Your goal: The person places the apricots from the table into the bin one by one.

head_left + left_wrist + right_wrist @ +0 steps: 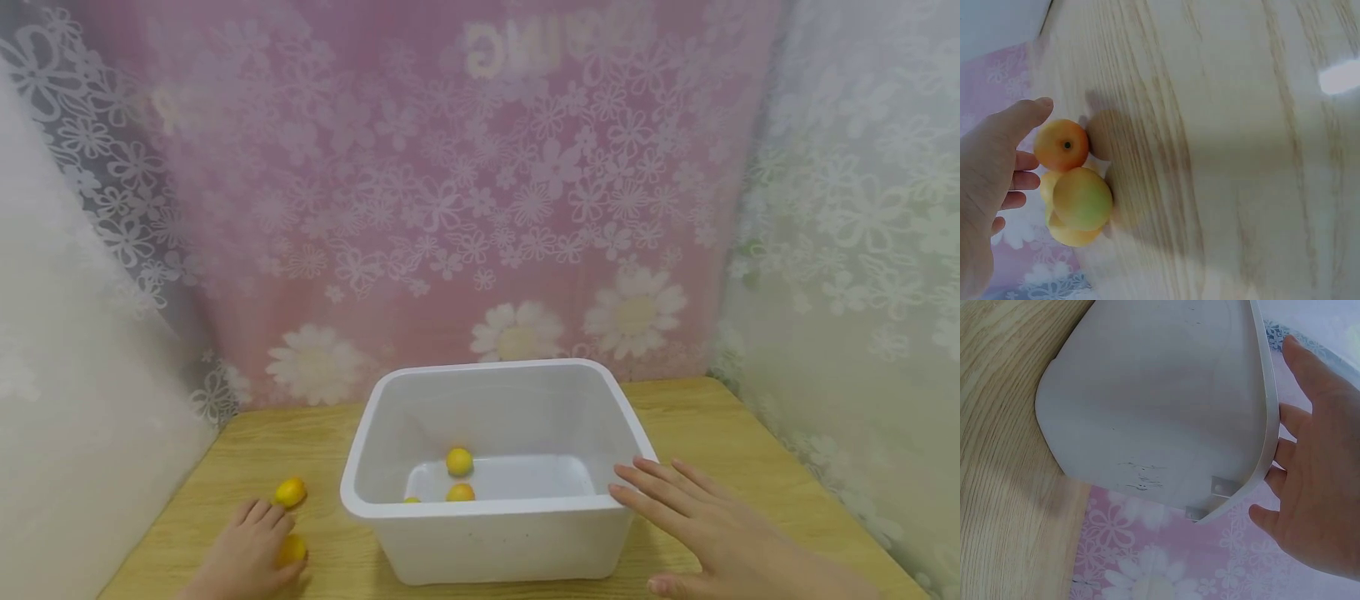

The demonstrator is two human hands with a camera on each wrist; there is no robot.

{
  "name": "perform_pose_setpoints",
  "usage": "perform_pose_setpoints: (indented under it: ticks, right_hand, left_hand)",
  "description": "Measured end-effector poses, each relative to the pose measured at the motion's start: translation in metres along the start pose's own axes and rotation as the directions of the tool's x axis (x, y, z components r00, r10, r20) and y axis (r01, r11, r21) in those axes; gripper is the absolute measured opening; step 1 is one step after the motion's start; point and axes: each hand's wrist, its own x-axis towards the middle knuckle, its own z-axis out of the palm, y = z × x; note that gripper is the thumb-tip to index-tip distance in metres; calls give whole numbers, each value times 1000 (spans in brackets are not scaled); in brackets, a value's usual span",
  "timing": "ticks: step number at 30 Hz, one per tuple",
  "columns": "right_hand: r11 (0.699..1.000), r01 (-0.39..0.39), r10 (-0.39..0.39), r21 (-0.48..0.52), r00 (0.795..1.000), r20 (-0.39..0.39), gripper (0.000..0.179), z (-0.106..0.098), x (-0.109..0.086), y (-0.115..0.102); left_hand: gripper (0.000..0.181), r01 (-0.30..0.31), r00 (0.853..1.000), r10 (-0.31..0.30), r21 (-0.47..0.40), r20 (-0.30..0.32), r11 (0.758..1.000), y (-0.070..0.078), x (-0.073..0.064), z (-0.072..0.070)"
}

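Observation:
My left hand [247, 550] is low on the left, thumb and fingers apart around a small yellow fruit [292, 550]. In the left wrist view the thumb stands off an orange-coloured fruit [1061, 145] with a dark stem spot, and the fingertips come right at its side. Against it sits a yellow-green fruit [1083, 199], partly hiding more yellow fruit [1072, 236]. Another yellow fruit [290, 492] lies just beyond the hand. My right hand [712, 529] is spread with straight fingers at the right rim of a white plastic tub [502, 546], the fingertips overlapping the rim.
Inside the tub lie a yellow fruit [460, 462], an orange-yellow one [461, 492] and a third mostly hidden by the front wall. The tub stands on a wood-grain table [330, 450]. A pink flowered curtain [450, 208] hangs behind, with pale sheets at both sides.

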Motion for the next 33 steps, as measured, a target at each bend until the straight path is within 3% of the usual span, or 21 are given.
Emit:
perform_pose_setpoints:
  ticks: [5,9,11,16,18,22,26,33]
  right_hand:
    - [1000,-31,30,5,997,67,83,-2,-2,-1]
    - [999,-23,22,24,999,34,83,-1,-1,-1]
    - [999,-16,15,30,1000,14,82,1,-1,-1]
    - [1000,-22,22,18,999,45,82,0,-2,0]
    - [1000,-30,29,11,997,65,81,-1,-2,-1]
    - [1000,-17,17,9,999,32,80,1,-2,-1]
    - [1000,-7,7,14,1000,3,81,2,-2,-1]
    - [1000,6,-6,8,1000,-11,80,1,-1,0]
  left_hand:
    - [44,13,998,-11,-31,54,999,-4,-3,5]
    - [43,27,995,-22,-49,98,998,-5,-4,8]
    - [41,13,996,-9,-43,85,999,-5,-4,10]
    - [42,-26,998,27,-22,51,999,-5,-2,13]
    - [39,-11,998,13,-32,55,999,-3,0,14]
    - [33,68,995,-62,-65,81,996,4,4,10]
    - [33,116,993,-113,-95,41,989,7,10,5]
    - [43,52,995,-57,-56,-83,997,3,21,-10]
